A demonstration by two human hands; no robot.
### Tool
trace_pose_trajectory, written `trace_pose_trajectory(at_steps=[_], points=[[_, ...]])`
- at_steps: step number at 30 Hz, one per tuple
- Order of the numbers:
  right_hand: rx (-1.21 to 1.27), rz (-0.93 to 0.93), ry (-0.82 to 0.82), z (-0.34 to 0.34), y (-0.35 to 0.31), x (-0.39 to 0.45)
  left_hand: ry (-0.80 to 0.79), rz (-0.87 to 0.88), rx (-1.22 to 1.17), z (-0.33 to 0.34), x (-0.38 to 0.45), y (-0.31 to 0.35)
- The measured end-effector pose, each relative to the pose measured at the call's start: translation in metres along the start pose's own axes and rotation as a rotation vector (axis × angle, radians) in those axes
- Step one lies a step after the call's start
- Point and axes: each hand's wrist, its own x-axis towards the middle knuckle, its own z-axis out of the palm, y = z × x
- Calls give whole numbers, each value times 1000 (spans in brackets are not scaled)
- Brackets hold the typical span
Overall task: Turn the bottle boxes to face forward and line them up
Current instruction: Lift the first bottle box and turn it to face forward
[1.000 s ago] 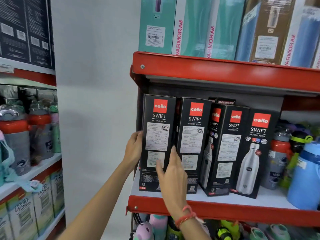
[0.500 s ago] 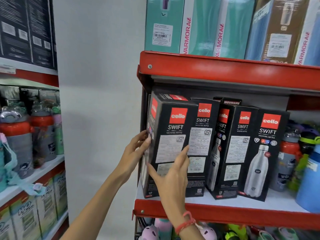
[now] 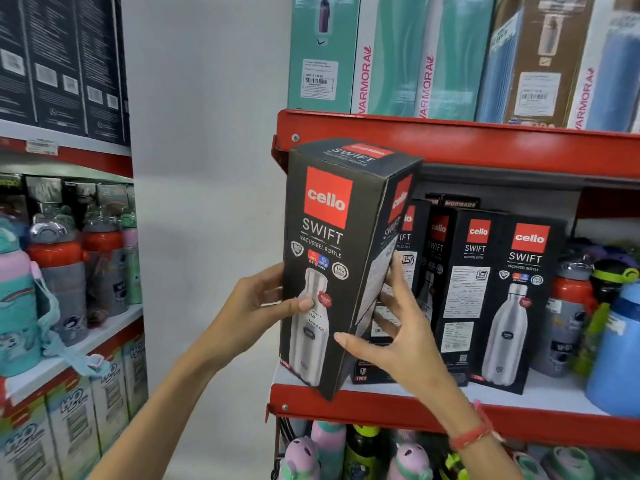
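A black Cello Swift bottle box (image 3: 332,244) is lifted off the red shelf (image 3: 381,405) at its left end, tilted, with the bottle-picture face toward me. My left hand (image 3: 266,299) grips its left side, thumb across the front. My right hand (image 3: 391,327) holds its right side, the label face, fingers spread. Behind it, more Swift boxes stand on the shelf: one mostly hidden (image 3: 412,258), one turned label-side out (image 3: 467,289), and one showing its bottle picture (image 3: 516,306).
Loose bottles (image 3: 581,306) and a blue jug (image 3: 620,348) crowd the shelf's right end. Teal and brown Varmora boxes (image 3: 398,53) fill the shelf above. A white wall (image 3: 207,168) lies left of the rack, then another rack with kids' bottles (image 3: 59,271). More bottles (image 3: 346,452) sit below.
The leftmost box came off the shelf toward me and rotated from its label side to its bottle-picture face. Both hands moved with it, out and slightly up.
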Motion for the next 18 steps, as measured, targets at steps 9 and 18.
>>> trace_pose_trajectory(at_steps=[9,18], points=[[-39,34,-403,-18,-8,45,218,16,-25,21,-16,-2],[-45,63,-204,10,12,43,335,-47,82,42,-5,-36]])
